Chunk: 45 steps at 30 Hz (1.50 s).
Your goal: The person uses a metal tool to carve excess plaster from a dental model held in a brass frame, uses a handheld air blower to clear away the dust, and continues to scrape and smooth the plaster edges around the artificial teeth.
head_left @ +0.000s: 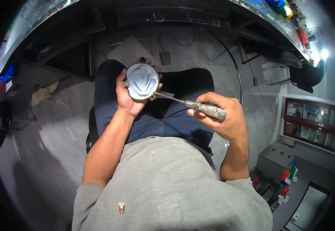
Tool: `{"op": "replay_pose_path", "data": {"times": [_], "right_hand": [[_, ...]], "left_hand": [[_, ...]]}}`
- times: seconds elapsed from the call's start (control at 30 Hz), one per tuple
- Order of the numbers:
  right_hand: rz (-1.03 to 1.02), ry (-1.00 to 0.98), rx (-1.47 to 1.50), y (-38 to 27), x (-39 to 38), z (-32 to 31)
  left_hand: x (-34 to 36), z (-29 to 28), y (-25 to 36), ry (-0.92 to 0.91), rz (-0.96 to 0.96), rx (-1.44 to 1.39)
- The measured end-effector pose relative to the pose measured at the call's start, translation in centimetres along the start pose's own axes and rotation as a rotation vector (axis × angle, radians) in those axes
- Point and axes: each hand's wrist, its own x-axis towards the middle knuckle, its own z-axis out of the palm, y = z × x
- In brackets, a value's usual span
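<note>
My left hand (127, 99) cradles half of a round metal denture flask (154, 91) over my lap, its fingers wrapped round the side and underneath. Lugs stick out from the flask's rim. Pale grey plaster (138, 75) fills it, with a horseshoe-shaped groove in its surface. My right hand (229, 115) is closed round the thick, worn handle of a plaster knife (210, 110). The knife's thin blade points left, and its tip is at the flask's lower right rim, by a lug. Whether the tip touches the rim I cannot tell.
A dark workbench (129, 23) curves across the far side. On the grey floor lie a small pedal (165, 58) with a cord and a beige cloth (44, 93). A black hose (237, 69) runs down to the right. Further right stands a glass-fronted cabinet (314, 123).
</note>
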Motion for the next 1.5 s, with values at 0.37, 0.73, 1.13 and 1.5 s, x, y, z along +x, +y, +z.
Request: {"op": "replay_pose_path", "data": {"times": [0.37,0.73,1.13,1.5], "right_hand": [[-0.066,0.024,-0.037,0.4,0.2,1.0],[-0.052,0.092,-0.031,0.5,0.4,1.2],[-0.037,0.151,0.015,0.3,0.4,0.9],[-0.071,0.154,0.100,0.1,0.7,1.1]], "left_hand": [[0.1,0.0,0.0,0.006,-0.012,0.002],[0.0,0.0,0.0,-0.009,-0.004,0.050],[0.0,0.1,-0.1,-0.011,-0.012,0.013],[0.1,-0.2,-0.2,0.043,0.001,0.011]]}}
